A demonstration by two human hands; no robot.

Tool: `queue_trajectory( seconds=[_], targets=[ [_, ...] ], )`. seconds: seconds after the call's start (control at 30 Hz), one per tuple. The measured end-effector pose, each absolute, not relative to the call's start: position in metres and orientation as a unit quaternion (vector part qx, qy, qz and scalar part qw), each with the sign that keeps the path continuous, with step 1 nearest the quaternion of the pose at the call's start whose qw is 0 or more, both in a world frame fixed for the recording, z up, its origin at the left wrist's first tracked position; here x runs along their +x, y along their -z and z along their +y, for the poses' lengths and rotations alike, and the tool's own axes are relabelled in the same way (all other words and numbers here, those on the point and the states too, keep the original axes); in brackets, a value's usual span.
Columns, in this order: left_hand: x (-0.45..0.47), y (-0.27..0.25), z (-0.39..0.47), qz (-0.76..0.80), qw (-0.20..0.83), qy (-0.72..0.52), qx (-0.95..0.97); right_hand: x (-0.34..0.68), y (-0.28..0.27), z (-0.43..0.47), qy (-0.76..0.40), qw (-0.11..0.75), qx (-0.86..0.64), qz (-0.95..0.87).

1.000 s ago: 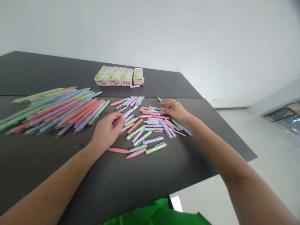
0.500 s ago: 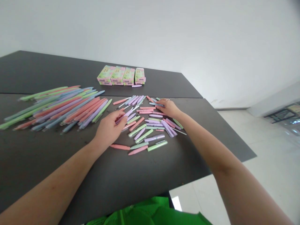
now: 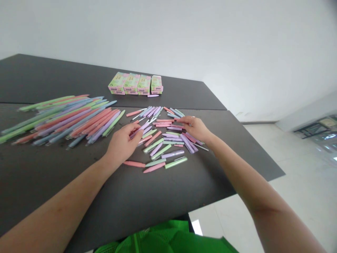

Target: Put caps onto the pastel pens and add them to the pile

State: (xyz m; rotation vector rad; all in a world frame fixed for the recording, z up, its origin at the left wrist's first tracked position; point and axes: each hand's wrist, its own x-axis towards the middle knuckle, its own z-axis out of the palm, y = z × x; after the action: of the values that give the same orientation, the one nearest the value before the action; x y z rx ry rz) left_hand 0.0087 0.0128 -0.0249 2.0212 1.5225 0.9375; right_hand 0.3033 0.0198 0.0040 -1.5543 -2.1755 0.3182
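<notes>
While the left hand [image 3: 123, 141] holds a purple pen part [image 3: 134, 134], the right hand [image 3: 196, 128] curls beside red parts [image 3: 162, 123]. Its grip I cannot tell.

Free over the near tabletop [image 3: 163, 196]! Cluttered ahead by pen pieces [image 3: 172, 154], walled left by long pens [image 3: 76, 120], beyond by 4 boxes [image 3: 131, 84]; perhaps tight under the right hand [image 3: 197, 128].

four pink-and-green cardboard boxes [image 3: 143, 84] stand side by side on a flat dark-grey table surface [image 3: 189, 95], before a smooth white wall [image 3: 168, 38]. pale, glossy floor tiles [image 3: 263, 140] spread at right; a dark-framed object [image 3: 313, 128] there is too blurred to tell.
</notes>
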Motion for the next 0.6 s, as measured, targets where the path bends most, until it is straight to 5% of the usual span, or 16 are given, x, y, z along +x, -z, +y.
queue_trajectory(
  seconds=[0.4, 0.6],
  targets=[
    [0.01, 0.021, 0.011, 0.55, 0.203, -0.328, 0.741, 0.289, 0.012, 0.038, -0.09, 0.182, -0.557, -0.806],
    [0.009, 0.024, 0.012, 0.557, 0.217, -0.331, 0.73, 0.277, 0.003, 0.023, -0.073, 0.247, -0.524, -0.812]
  ],
)
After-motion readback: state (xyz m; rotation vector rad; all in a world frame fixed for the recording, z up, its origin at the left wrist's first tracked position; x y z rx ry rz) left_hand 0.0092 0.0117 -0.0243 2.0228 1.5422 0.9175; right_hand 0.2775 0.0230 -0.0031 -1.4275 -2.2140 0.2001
